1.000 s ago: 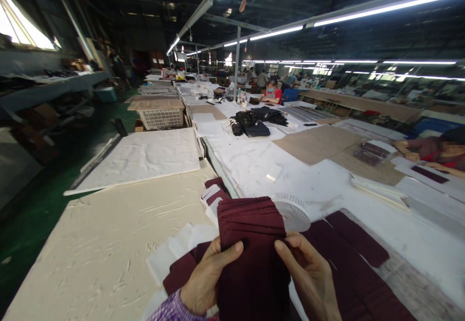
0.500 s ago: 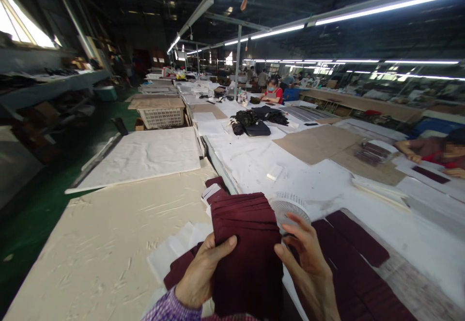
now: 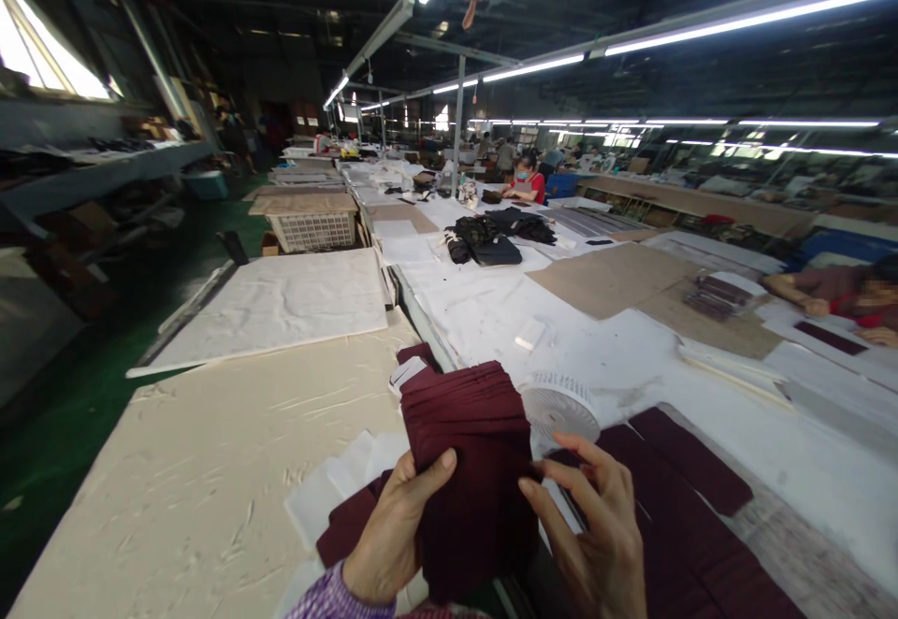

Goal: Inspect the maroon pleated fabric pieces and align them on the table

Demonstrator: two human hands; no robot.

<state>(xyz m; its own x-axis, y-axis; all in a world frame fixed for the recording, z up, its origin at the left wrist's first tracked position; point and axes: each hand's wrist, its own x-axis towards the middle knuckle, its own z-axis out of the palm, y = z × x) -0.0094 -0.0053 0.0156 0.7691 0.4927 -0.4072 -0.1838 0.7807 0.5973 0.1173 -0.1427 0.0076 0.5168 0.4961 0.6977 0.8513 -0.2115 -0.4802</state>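
Observation:
A stack of maroon fabric pieces (image 3: 473,455), its layers fanned at the top edge, is in my left hand (image 3: 399,525). The left thumb presses on the front of the stack and the other fingers are behind it. At the stack's right edge is my right hand (image 3: 593,525), its thumb and index fingertips pinched together on the fabric's edge. The right hand's other fingers are bent and apart. More maroon pieces (image 3: 357,516) lie on white sheets to the left of the stack, and larger maroon panels (image 3: 691,455) lie on the table at right.
Behind the stack stands a small white fan (image 3: 559,404). A cream-covered table (image 3: 210,469) is at left, and a white table (image 3: 456,306) extends away with dark garments (image 3: 491,236) on it. Co-workers sit at right (image 3: 842,292) and farther back (image 3: 526,184).
The stack has tilted and shifted slightly left, its top layers more fanned. My right hand has moved left, its thumb and index finger now together at the stack's edge.

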